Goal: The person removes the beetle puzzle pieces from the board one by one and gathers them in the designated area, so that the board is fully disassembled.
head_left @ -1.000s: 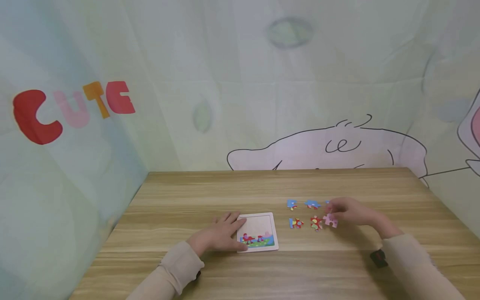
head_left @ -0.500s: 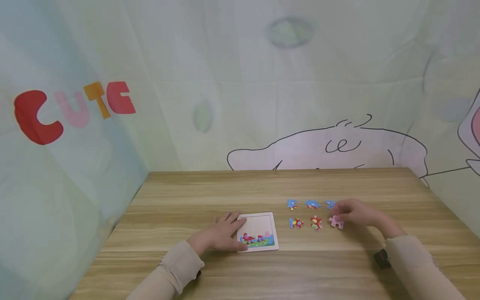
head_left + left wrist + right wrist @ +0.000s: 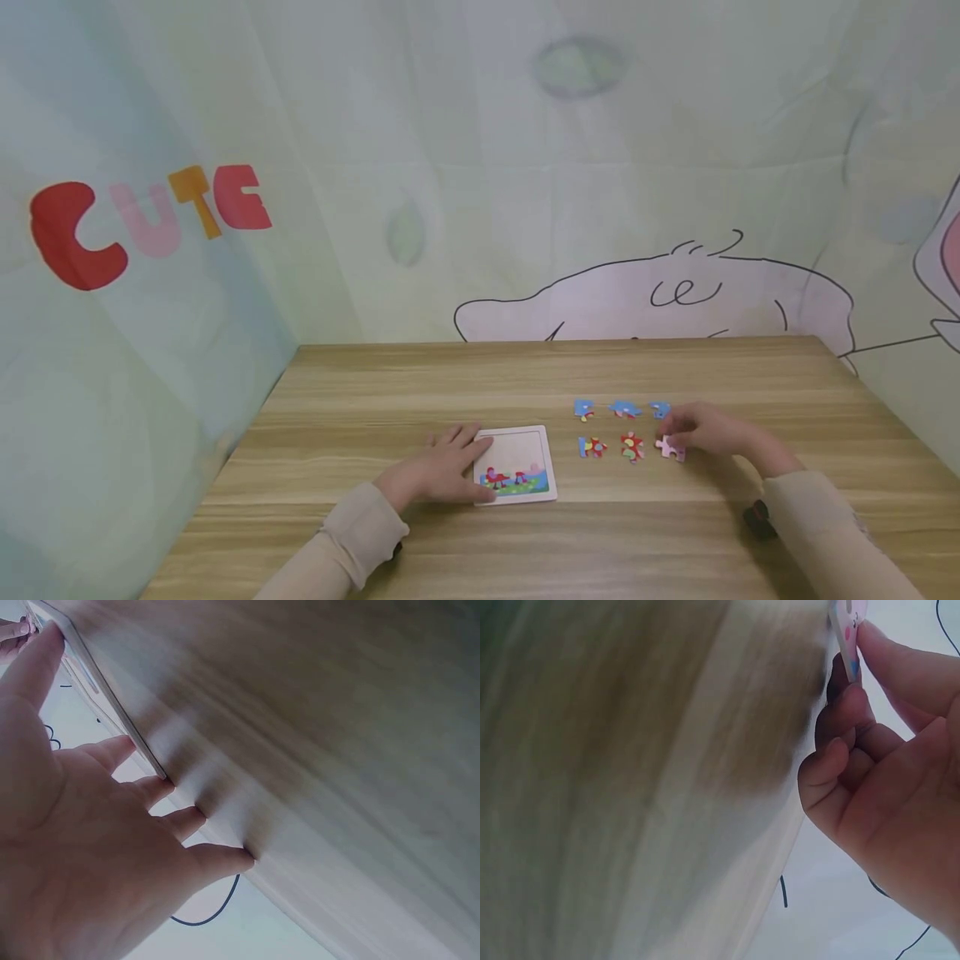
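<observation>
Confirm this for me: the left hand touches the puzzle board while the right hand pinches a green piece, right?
Not quite: the piece in the right hand is pink, as the head view shows. The left hand does touch the puzzle board.

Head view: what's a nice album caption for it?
Left hand touching a puzzle board, right hand pinching a pink piece near five other pieces on a wood-grain table.

In the head view, the wood-grained desk [image 3: 420, 379] has a faint sheen; at six o'clock, a smooth, matt puzzle board [image 3: 516, 450]; at twelve, creased cloth backdrop [image 3: 480, 158]; at seven, matt cloth sleeve [image 3: 322, 546].
</observation>
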Demonstrator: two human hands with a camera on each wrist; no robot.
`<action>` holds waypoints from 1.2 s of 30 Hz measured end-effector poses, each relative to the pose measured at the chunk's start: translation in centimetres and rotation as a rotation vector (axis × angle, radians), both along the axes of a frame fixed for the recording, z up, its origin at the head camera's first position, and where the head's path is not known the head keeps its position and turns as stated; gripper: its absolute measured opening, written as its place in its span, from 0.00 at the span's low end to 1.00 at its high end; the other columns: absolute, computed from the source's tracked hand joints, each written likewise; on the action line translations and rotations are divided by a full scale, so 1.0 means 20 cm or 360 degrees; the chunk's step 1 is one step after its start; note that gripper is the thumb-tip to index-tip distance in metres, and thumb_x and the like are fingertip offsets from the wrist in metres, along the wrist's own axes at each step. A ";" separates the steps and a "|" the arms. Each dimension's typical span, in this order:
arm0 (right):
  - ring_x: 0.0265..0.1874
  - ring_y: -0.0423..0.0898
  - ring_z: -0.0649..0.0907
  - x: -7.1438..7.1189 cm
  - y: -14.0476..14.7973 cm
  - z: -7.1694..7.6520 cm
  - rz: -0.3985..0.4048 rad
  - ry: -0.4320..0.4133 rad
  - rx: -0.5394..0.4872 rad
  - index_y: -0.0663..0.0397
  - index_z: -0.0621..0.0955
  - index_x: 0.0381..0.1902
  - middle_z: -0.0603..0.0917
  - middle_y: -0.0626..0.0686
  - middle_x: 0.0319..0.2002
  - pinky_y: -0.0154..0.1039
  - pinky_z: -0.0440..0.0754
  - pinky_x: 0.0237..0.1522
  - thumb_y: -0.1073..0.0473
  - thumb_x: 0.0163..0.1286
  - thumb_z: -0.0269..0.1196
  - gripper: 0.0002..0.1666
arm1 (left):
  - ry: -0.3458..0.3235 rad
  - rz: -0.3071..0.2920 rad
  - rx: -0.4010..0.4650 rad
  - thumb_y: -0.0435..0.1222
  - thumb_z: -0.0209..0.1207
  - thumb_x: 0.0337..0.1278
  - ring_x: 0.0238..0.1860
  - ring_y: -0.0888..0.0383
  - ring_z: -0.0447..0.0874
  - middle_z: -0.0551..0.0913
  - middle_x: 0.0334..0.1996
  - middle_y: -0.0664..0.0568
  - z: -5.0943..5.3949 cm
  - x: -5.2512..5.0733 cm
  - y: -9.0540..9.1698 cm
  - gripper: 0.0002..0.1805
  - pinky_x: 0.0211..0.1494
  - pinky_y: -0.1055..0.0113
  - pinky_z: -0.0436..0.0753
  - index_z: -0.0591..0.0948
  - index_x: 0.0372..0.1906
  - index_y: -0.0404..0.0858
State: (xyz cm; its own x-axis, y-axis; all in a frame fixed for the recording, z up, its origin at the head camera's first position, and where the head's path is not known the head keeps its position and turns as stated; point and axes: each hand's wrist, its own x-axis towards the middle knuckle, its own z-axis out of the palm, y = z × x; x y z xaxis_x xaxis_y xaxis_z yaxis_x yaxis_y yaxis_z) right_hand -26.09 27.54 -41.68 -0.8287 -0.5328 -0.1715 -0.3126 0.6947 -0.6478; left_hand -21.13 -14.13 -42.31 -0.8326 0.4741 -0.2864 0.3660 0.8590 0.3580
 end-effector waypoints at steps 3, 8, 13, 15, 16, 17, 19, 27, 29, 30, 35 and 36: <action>0.38 0.44 0.78 0.00 0.00 0.00 0.0007 0.0011 0.0002 0.62 0.81 0.41 0.84 0.51 0.38 0.42 0.75 0.42 0.65 0.65 0.61 0.07 | 0.0004 -0.0001 -0.0004 0.60 0.59 0.55 0.76 0.40 0.43 0.51 0.76 0.44 0.00 0.00 0.00 0.46 0.70 0.33 0.45 0.60 0.74 0.44; 0.41 0.45 0.78 -0.01 0.00 -0.01 -0.0021 0.0019 0.0042 0.61 0.82 0.41 0.84 0.52 0.40 0.45 0.76 0.46 0.65 0.66 0.61 0.07 | 0.0002 -0.0001 0.0004 0.60 0.59 0.55 0.76 0.40 0.43 0.51 0.76 0.44 0.00 0.00 0.00 0.46 0.70 0.33 0.45 0.60 0.74 0.44; 0.44 0.49 0.80 -0.01 0.00 -0.01 -0.0018 0.0049 0.0072 0.60 0.82 0.41 0.84 0.53 0.42 0.50 0.77 0.48 0.64 0.66 0.61 0.08 | 0.0004 -0.0010 0.0030 0.59 0.60 0.55 0.76 0.40 0.43 0.51 0.76 0.43 0.01 0.00 0.00 0.46 0.70 0.33 0.44 0.60 0.74 0.43; 0.45 0.50 0.80 -0.01 0.00 -0.01 -0.0014 0.0058 0.0079 0.60 0.82 0.42 0.85 0.54 0.42 0.52 0.77 0.49 0.64 0.66 0.61 0.08 | 0.0009 -0.0012 0.0035 0.59 0.60 0.55 0.75 0.40 0.43 0.52 0.76 0.43 0.01 0.01 0.00 0.46 0.70 0.33 0.44 0.60 0.74 0.42; 0.45 0.51 0.80 -0.01 0.00 -0.01 -0.0021 0.0056 0.0084 0.59 0.82 0.42 0.85 0.54 0.42 0.53 0.77 0.50 0.64 0.66 0.62 0.08 | 0.0012 -0.0012 0.0035 0.59 0.60 0.55 0.75 0.40 0.43 0.52 0.76 0.43 0.01 0.01 0.00 0.46 0.70 0.33 0.44 0.60 0.74 0.42; 0.46 0.52 0.80 -0.01 0.00 -0.01 -0.0030 0.0052 0.0085 0.59 0.82 0.42 0.85 0.54 0.43 0.54 0.76 0.51 0.64 0.66 0.62 0.08 | 0.0012 -0.0010 0.0033 0.59 0.59 0.55 0.76 0.40 0.43 0.51 0.76 0.43 0.01 0.01 0.00 0.46 0.70 0.33 0.44 0.60 0.74 0.43; 0.46 0.52 0.80 -0.01 0.00 -0.01 -0.0028 0.0051 0.0086 0.59 0.82 0.42 0.84 0.54 0.43 0.55 0.76 0.51 0.64 0.66 0.61 0.08 | 0.0014 -0.0007 0.0029 0.59 0.59 0.55 0.76 0.40 0.43 0.51 0.76 0.43 0.01 0.01 0.00 0.46 0.70 0.33 0.45 0.60 0.74 0.43; 0.47 0.57 0.81 -0.01 0.01 -0.01 -0.0026 0.0069 0.0102 0.60 0.82 0.43 0.85 0.56 0.44 0.58 0.76 0.52 0.62 0.66 0.62 0.10 | 0.0030 -0.0015 0.0036 0.59 0.59 0.55 0.75 0.40 0.44 0.52 0.75 0.42 0.01 0.02 0.00 0.45 0.70 0.33 0.46 0.60 0.74 0.42; 0.48 0.57 0.81 -0.01 0.01 -0.01 -0.0026 0.0072 0.0096 0.60 0.82 0.43 0.85 0.57 0.44 0.58 0.76 0.52 0.62 0.65 0.63 0.10 | 0.0030 -0.0018 0.0046 0.59 0.59 0.55 0.75 0.40 0.44 0.52 0.75 0.42 0.00 0.02 0.00 0.45 0.70 0.33 0.45 0.60 0.74 0.42; 0.47 0.57 0.81 -0.01 0.01 -0.01 -0.0026 0.0077 0.0095 0.60 0.82 0.43 0.85 0.57 0.44 0.57 0.76 0.51 0.62 0.65 0.63 0.10 | 0.0026 -0.0019 0.0050 0.59 0.59 0.56 0.75 0.40 0.43 0.51 0.76 0.42 0.00 0.02 0.00 0.45 0.70 0.33 0.45 0.60 0.74 0.42; 0.44 0.51 0.81 -0.02 0.01 0.01 0.0002 0.0104 0.0054 0.61 0.82 0.42 0.85 0.56 0.42 0.49 0.78 0.46 0.64 0.65 0.62 0.09 | 0.0015 -0.0023 0.0074 0.59 0.59 0.56 0.76 0.40 0.42 0.50 0.76 0.43 -0.01 0.02 -0.02 0.45 0.70 0.33 0.44 0.60 0.74 0.42; 0.42 0.50 0.81 -0.02 0.00 0.02 0.0008 0.0107 0.0042 0.62 0.81 0.43 0.85 0.55 0.41 0.47 0.78 0.45 0.64 0.65 0.62 0.09 | 0.0013 -0.0023 0.0075 0.59 0.59 0.56 0.76 0.40 0.43 0.50 0.76 0.43 0.00 0.02 -0.02 0.45 0.70 0.34 0.44 0.60 0.74 0.43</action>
